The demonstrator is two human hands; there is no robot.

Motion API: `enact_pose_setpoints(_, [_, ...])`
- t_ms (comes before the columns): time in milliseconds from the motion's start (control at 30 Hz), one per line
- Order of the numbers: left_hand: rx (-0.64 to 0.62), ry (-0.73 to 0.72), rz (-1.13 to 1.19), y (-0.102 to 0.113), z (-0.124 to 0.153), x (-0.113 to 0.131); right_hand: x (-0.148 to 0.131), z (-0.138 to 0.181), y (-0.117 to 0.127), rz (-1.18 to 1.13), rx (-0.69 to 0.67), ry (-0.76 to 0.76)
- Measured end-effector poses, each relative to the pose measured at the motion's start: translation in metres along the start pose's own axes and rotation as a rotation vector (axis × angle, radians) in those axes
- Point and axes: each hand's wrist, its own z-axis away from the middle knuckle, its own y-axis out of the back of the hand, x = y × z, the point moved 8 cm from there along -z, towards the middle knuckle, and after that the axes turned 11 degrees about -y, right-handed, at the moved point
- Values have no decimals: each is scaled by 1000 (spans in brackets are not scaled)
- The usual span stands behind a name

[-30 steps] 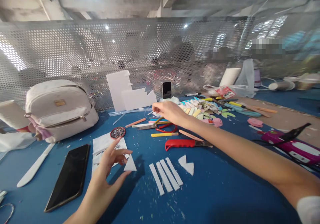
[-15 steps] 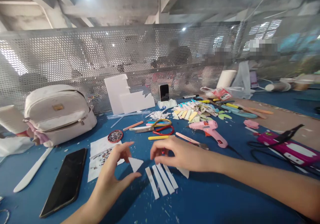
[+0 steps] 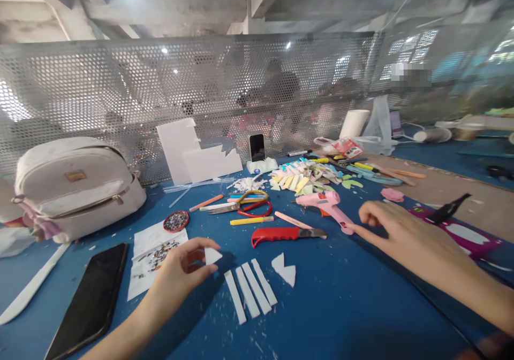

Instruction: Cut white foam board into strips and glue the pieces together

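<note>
A small white triangular piece [image 3: 212, 255] is pinched between the thumb and fingers of my left hand [image 3: 187, 266]. My right hand [image 3: 405, 237] is over the handle end of a pink hot glue gun [image 3: 327, 204], thumb stretched out at the handle and the other fingers curled but apart from the thumb. The glue gun lies on the blue table. Several white strips [image 3: 248, 291] lie side by side in front of my hands. Right of them rest two more white triangular pieces [image 3: 288, 276]. A red-handled knife [image 3: 275, 235] lies just behind.
Scissors [image 3: 252, 205], markers and a heap of coloured scraps [image 3: 309, 175] lie farther back. On the left are a phone [image 3: 90, 296], a white backpack [image 3: 80, 189], a white plastic knife [image 3: 36, 285] and a round dish of glitter [image 3: 175, 221]. A magenta device [image 3: 461, 231] sits at right.
My right hand has moved right, from above the strips to the glue gun's handle, uncovering the red knife and triangular pieces. My left hand has closed its pinch on the white triangle.
</note>
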Motion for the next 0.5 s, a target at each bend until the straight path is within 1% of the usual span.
enact_pose_setpoints(33, [6, 9, 35, -2, -1, 0, 6, -4, -2, -8, 32, -6])
enact_pose_setpoints(67, [7, 16, 67, -4, -2, 0, 10, -8, -7, -34, 23, 3])
enact_pose_setpoints(167, [-36, 42, 97, -10, -2, 1, 10, -19, -26, -98, -89, 12])
enact_pose_setpoints(267, [-49, 33, 88, -8, -3, 5, 2, -28, -36, -95, -113, 42])
enact_pose_setpoints(367, [10, -3, 128, -2, -6, 10, -8, -34, -42, -89, -108, 105])
enact_pose_setpoints(433, [50, -27, 128, 3, -9, 14, -12, -35, -44, -95, -132, 123])
enact_pose_setpoints(500, [78, -32, 131, 6, -12, 15, -16, -35, -41, -106, -150, 133])
